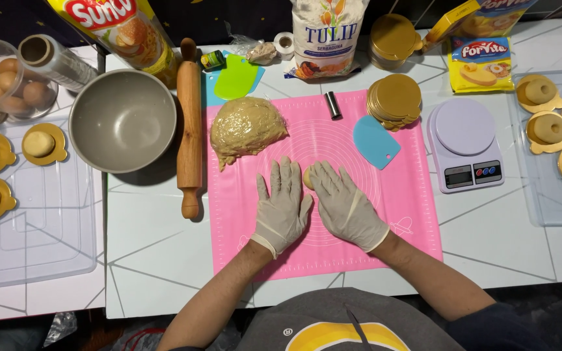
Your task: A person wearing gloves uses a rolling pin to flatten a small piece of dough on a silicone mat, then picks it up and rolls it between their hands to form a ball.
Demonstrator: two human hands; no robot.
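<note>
Small dough ball [307, 177] sits on pink mat [333, 253], cupped between gloved left hand [283, 207] and right hand [345, 203]; grip loose, fingers flat. Finished pieces fill both trays (large dough mass [247, 128] unportioned).

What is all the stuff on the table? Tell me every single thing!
small dough piece: 1, tan, on the mat between the hands
baking mat: 1, pink, centre
big dough lump: 1, tan, mat's upper left
rolling pin: 1, wooden, left of mat
bowl: 1, grey, left of pin
scraper: 1, blue, on mat
gold discs: a stack, mat's upper right
kitchen scale: 1, lilac, right of mat
flour bag: 1, white, top
eggs: several, brown, clear tub, far left
shaped dough on gold discs: 3 left, at least 4 right
left hand: gloved, flat on mat
right hand: gloved, touching small dough piece
</note>
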